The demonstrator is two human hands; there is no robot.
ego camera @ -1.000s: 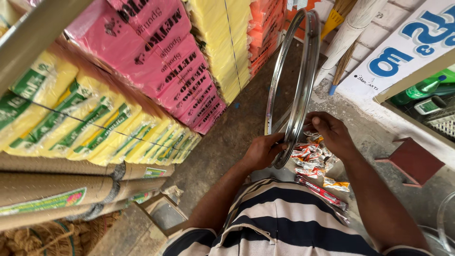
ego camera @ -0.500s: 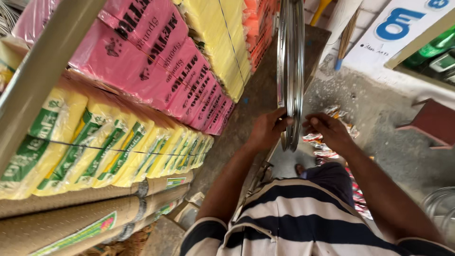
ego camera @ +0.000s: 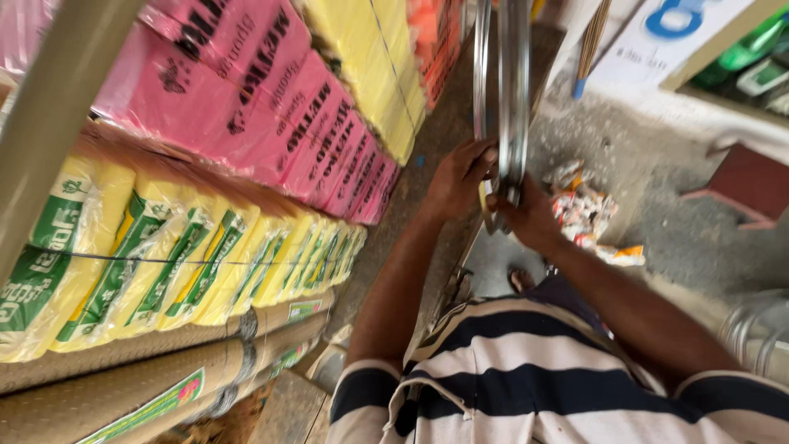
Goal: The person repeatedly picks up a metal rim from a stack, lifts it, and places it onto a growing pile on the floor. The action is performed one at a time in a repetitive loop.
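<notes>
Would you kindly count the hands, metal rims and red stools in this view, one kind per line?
Hands: 2, the left hand and the right hand, both on the rim
Metal rim: 1
Red stool: 1
Total: 4

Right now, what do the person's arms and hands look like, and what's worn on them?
Both arms are bare below short sleeves of a shirt with broad navy and white stripes. The left hand and right hand are bare: no gloves, watch or rings visible.

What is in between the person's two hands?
In the head view, the shiny metal rim stands edge-on between the left hand and the right hand.
</notes>
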